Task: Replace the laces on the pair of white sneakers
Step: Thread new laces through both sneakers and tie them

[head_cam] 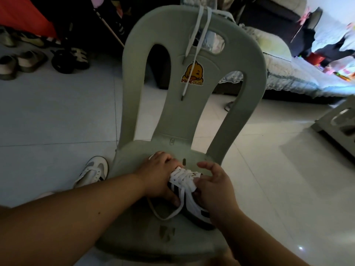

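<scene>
Both forearms are reaching in from the lower edge. The left hand (159, 177) is closing over the toe of a white sneaker (192, 201) with black side stripes, its thumb lying along the near side. The right hand (217, 187) is gripping the collar end with curled fingers, its forefinger lifting free. No brand writing is showing on the shoe. The sneaker is sitting on the seat of a grey-green plastic chair (134, 237), right of centre and near the seat's right edge; its white lace (184, 173) is crossing the eyelets, and a loose lace loop (163, 215) is trailing across the bare seat to the left. The second sneaker (94, 171) is standing on the tiled floor (57, 121) just beside the chair's left edge. On the backrest a yellow duck sticker (193, 74) is carrying orange lettering too blurred to read, and a spare lace (192, 37) is hanging over the top rail. Sandals (28, 62) are lying far left; a bed (288, 77) is standing far right.
</scene>
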### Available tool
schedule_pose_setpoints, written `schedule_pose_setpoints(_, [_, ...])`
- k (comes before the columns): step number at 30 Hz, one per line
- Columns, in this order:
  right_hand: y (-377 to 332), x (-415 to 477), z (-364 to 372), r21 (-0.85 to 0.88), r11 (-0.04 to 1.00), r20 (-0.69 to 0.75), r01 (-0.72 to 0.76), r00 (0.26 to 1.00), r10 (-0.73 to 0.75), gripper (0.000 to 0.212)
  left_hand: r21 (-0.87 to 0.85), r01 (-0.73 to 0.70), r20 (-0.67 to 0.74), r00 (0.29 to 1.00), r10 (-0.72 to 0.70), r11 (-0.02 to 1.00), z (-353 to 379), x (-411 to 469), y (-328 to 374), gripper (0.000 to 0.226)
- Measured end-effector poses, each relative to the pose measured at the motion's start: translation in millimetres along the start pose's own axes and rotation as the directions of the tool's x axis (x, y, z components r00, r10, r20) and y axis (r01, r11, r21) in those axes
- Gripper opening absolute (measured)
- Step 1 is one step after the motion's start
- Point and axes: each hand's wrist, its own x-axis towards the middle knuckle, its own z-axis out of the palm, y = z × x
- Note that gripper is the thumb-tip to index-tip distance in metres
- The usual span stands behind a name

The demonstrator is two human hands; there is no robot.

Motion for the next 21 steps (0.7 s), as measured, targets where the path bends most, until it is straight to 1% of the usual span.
schedule_pose_setpoints(1, [-0.1, -1.2, 0.1, -0.009, 1.000, 0.002, 0.022, 1.000, -0.022, 0.033, -0.006, -0.002, 0.009, 1.000, 0.002, 1.000, -0.3, 0.9, -1.1, 0.102])
schedule_pose_setpoints(2, [-0.2, -1.6, -1.3, -0.058, 0.997, 0.022, 0.049, 0.999, -0.048, 0.031, -0.006, -0.006, 0.021, 1.000, 0.006, 1.000, -0.8, 1.9, -1.9, 0.102])
schedule_pose_setpoints(4, [-5.1, 0.0, -7.9, -0.253, 0.962, 0.120, 0.107, 0.990, -0.078, 0.034, 0.007, -0.013, 0.052, 0.999, 0.013, 1.000, -1.6, 4.0, -3.0, 0.105])
schedule_pose_setpoints(5, [-8.4, 1.4, -12.7, -0.330, 0.936, 0.166, 0.122, 0.984, -0.070, 0.036, 0.013, -0.018, 0.070, 0.997, 0.017, 1.000, -2.5, 4.9, -3.4, 0.105])
schedule_pose_setpoints(6, [-10.8, 4.5, -19.0, -0.356, 0.927, 0.189, 0.115, 0.981, -0.049, 0.035, 0.014, -0.022, 0.086, 0.996, 0.021, 1.000, -3.4, 5.6, -4.1, 0.105])
schedule_pose_setpoints(8, [-13.9, 11.7, -33.0, -0.320, 0.943, 0.176, 0.092, 0.984, -0.036, 0.028, 0.022, -0.032, 0.111, 0.993, 0.029, 0.999, -6.0, 7.4, -4.7, 0.106])
schedule_pose_setpoints(9, [-13.7, 15.1, -38.2, -0.366, 0.923, 0.150, 0.115, 0.987, -0.063, 0.024, 0.033, -0.033, 0.121, 0.992, 0.029, 0.999, -7.3, 7.7, -4.7, 0.105])
schedule_pose_setpoints(10, [-11.2, 20.1, -43.8, -0.471, 0.865, 0.145, 0.174, 0.982, -0.119, 0.025, 0.045, -0.034, 0.127, 0.991, 0.028, 0.998, -8.9, 7.7, -4.2, 0.104])
schedule_pose_setpoints(11, [-7.4, 26.3, -48.0, -0.560, 0.792, 0.183, 0.243, 0.969, -0.168, 0.029, 0.049, -0.032, 0.131, 0.991, 0.025, 0.998, -10.1, 7.6, -3.4, 0.102])
schedule_pose_setpoints(12, [-4.9, 31.6, -49.4, -0.609, 0.731, 0.256, 0.307, 0.949, -0.186, 0.038, 0.051, -0.027, 0.135, 0.991, 0.020, 0.998, -10.7, 7.2, -2.1, 0.101])
schedule_pose_setpoints(13, [-3.1, 37.4, -48.9, -0.626, 0.694, 0.335, 0.355, 0.926, -0.171, 0.048, 0.049, -0.019, 0.136, 0.991, 0.012, 0.999, -11.4, 7.0, -0.7, 0.101])
schedule_pose_setpoints(15, [0.3, 46.5, -42.3, -0.627, 0.680, 0.442, 0.380, 0.892, -0.091, 0.061, 0.048, -0.003, 0.137, 0.991, -0.003, 0.999, -12.4, 5.9, 1.2, 0.101])
schedule_pose_setpoints(16, [1.3, 51.0, -38.0, -0.635, 0.660, 0.468, 0.401, 0.880, -0.085, 0.062, 0.044, 0.003, 0.138, 0.990, -0.009, 0.999, -13.1, 5.5, 1.8, 0.100])
schedule_pose_setpoints(17, [2.9, 56.2, -33.8, -0.630, 0.644, 0.488, 0.435, 0.866, -0.107, 0.057, 0.042, 0.010, 0.143, 0.990, -0.016, 0.999, -13.8, 5.2, 2.3, 0.100])
schedule_pose_setpoints(19, [3.2, 63.6, -27.4, -0.627, 0.619, 0.493, 0.473, 0.856, -0.155, 0.034, 0.045, 0.012, 0.148, 0.989, -0.018, 0.999, -16.5, 6.1, 3.4, 0.097])
schedule_pose_setpoints(20, [2.8, 64.7, -24.9, -0.638, 0.601, 0.478, 0.481, 0.859, -0.181, 0.023, 0.059, 0.007, 0.147, 0.989, -0.016, 0.998, -18.1, 6.9, 3.3, 0.095])
schedule_pose_setpoints(21, [3.1, 64.9, -22.8, -0.651, 0.591, 0.449, 0.476, 0.870, -0.206, 0.018, 0.080, 0.003, 0.141, 0.990, -0.015, 0.997, -19.6, 8.0, 2.7, 0.094])
